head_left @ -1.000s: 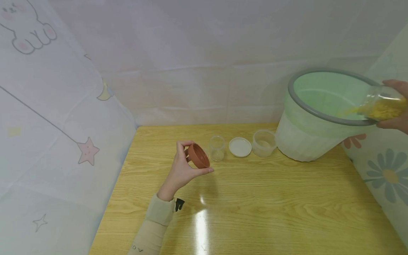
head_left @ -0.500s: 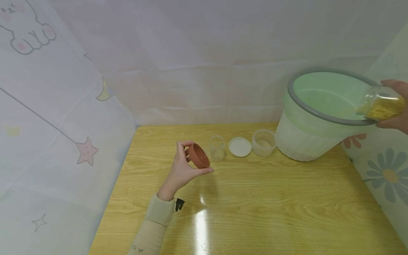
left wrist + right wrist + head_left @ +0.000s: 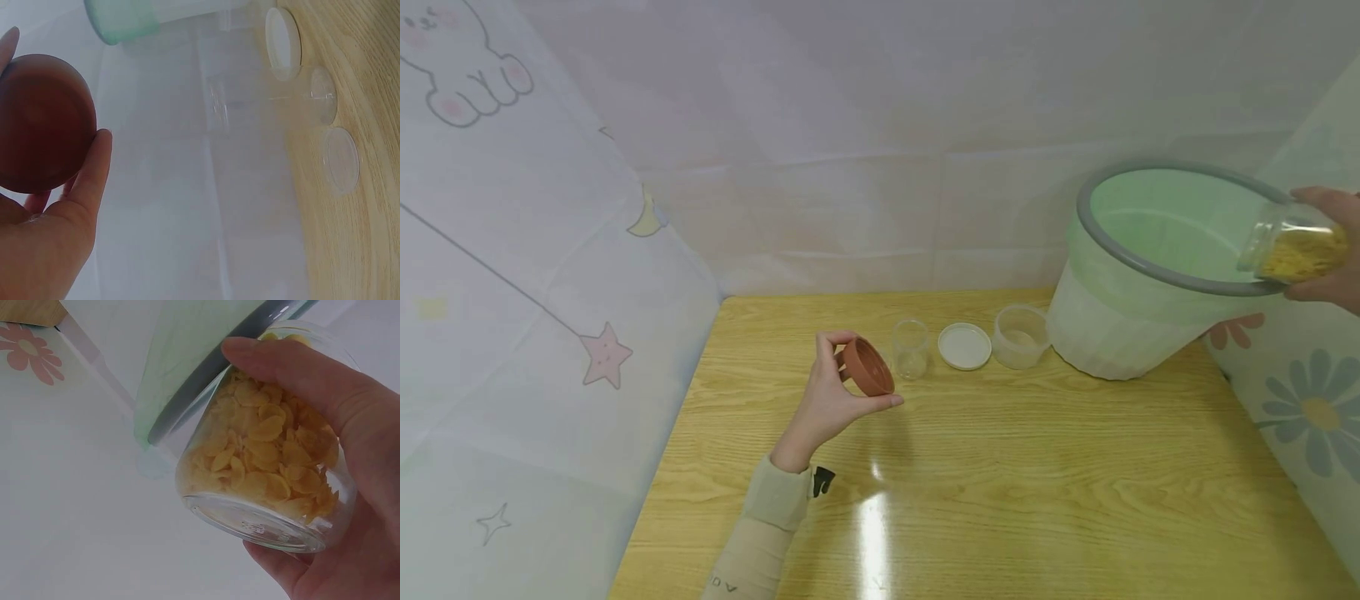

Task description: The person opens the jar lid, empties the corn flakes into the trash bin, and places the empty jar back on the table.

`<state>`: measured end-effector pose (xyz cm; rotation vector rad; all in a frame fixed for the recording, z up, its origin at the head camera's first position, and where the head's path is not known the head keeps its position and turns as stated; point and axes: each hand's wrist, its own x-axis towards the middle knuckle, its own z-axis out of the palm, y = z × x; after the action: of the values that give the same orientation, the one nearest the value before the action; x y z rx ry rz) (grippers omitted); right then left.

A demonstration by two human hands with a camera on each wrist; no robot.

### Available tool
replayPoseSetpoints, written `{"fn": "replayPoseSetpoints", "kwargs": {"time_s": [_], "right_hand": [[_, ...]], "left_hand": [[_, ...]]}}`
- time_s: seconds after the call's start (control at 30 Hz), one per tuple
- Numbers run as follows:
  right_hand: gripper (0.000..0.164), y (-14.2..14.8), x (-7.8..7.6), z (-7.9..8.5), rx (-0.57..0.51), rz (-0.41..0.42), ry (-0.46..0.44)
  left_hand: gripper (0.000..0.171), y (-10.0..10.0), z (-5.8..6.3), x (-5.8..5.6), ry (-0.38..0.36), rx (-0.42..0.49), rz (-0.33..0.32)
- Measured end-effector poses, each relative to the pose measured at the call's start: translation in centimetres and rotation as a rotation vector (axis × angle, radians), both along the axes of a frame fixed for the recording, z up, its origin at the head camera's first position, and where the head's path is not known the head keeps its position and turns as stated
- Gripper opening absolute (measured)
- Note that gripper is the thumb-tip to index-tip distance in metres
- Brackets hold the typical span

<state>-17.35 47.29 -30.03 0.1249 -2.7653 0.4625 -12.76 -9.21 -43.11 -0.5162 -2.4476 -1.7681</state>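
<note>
My left hand (image 3: 827, 396) holds a round reddish-brown lid (image 3: 869, 367) above the table, fingers and thumb at its edge. In the left wrist view the lid (image 3: 45, 122) shows its hollow side. At the right edge of the head view my right hand (image 3: 1347, 279) grips a clear glass jar (image 3: 1303, 242) of yellow flakes that look like cornflakes. The jar lies tilted, its mouth over the rim of a pale green bin (image 3: 1120, 308). In the right wrist view flakes (image 3: 265, 447) fill much of the jar, and the thumb and fingers wrap its sides.
Along the back of the wooden table (image 3: 1000, 483) stand a clear cup (image 3: 911, 350), a flat white lid (image 3: 965, 347) and a translucent round tub (image 3: 1021, 337). The grey-rimmed bin is beside the tub. Patterned cloth (image 3: 850, 200) hangs behind and on both sides.
One second ago yellow flakes were falling from the jar's mouth into the bin; now none show in the air. The jar has shifted very slightly left. My left hand has stayed still.
</note>
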Motion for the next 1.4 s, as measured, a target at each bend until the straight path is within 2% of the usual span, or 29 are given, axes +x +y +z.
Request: {"fn": "replayPoseSetpoints", "kwargs": {"time_s": [0.2, 0.47, 0.87, 1.17, 1.4], "right_hand": [[0.116, 0.0, 0.2, 0.0, 0.03, -0.025, -0.031], [0.114, -1.0, 0.4, 0.7, 0.053, -0.007, 0.021], [0.12, -0.7, -0.1, 0.3, 0.097, -0.049, -0.007], [0.119, -1.3, 0.1, 0.6, 0.112, -0.064, -0.03], [0.116, -1.1, 0.0, 0.4, 0.105, -0.032, -0.017]], "left_hand": [[0.093, 0.0, 0.0, -0.1, -0.01, 0.004, -0.005], [0.093, 0.0, 0.1, -0.1, -0.002, -0.003, 0.004], [0.094, 0.2, 0.0, 0.0, -0.01, 0.006, -0.001], [0.094, 0.2, 0.0, 0.0, -0.012, 0.009, 0.001], [0.094, 0.2, 0.0, 0.0, -0.015, 0.001, 0.008]]}}
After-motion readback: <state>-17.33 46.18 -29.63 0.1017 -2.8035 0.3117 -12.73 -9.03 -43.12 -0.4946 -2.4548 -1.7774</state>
